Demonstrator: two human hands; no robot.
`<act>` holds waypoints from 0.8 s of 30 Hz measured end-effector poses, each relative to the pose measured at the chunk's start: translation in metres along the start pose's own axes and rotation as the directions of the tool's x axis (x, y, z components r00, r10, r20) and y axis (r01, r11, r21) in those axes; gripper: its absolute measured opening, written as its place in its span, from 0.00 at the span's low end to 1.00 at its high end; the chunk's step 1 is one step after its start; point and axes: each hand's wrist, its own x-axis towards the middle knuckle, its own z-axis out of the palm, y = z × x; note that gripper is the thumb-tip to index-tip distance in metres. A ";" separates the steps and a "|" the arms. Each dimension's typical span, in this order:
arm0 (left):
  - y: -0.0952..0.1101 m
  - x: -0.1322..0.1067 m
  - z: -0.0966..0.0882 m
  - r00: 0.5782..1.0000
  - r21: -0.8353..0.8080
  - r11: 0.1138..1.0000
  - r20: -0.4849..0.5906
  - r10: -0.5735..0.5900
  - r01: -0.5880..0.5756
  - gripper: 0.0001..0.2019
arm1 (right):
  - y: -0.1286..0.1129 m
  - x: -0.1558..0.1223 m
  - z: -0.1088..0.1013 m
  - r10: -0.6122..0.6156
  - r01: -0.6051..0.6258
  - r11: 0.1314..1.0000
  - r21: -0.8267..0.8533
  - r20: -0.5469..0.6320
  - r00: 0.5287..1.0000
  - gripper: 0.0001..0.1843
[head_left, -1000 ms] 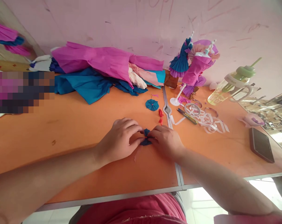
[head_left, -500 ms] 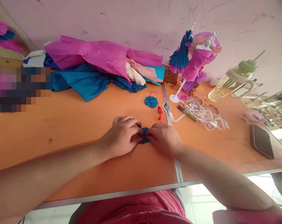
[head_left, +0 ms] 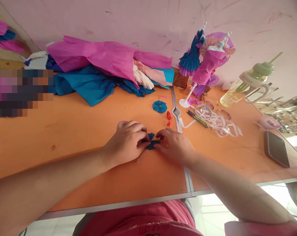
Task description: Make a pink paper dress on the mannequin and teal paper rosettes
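A small blue crepe-paper piece (head_left: 152,145) with pleated edges lies low over the orange table, between my two hands. My left hand (head_left: 130,139) pinches its left side with thumb and fingertips. On the other side, my right hand (head_left: 176,146) has its index finger and thumb apart, close to the paper's right edge. A thin pink strip (head_left: 138,161) trails below my left fingers. Just beyond the hands are a round pleated blue paper rosette (head_left: 159,106) and a crumpled red paper scrap (head_left: 168,118).
Magenta paper (head_left: 109,57) and blue paper (head_left: 87,87) are heaped along the wall. Small dresses on a white stand (head_left: 185,103), scissors (head_left: 197,118), tangled white ribbon (head_left: 224,126), a bottle (head_left: 233,90) and a phone (head_left: 276,149) are at right. A metal strip (head_left: 187,177) divides the table.
My right fingers have spread and drawn back slightly from the blue paper, so more of it shows. My left hand keeps its pinch. The view has shifted slightly.
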 end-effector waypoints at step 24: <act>0.006 -0.003 -0.008 0.898 -0.775 0.505 0.178 -0.402 0.380 0.20 | 0.002 0.009 -0.006 0.093 -0.177 0.521 0.835 0.150 0.984 0.16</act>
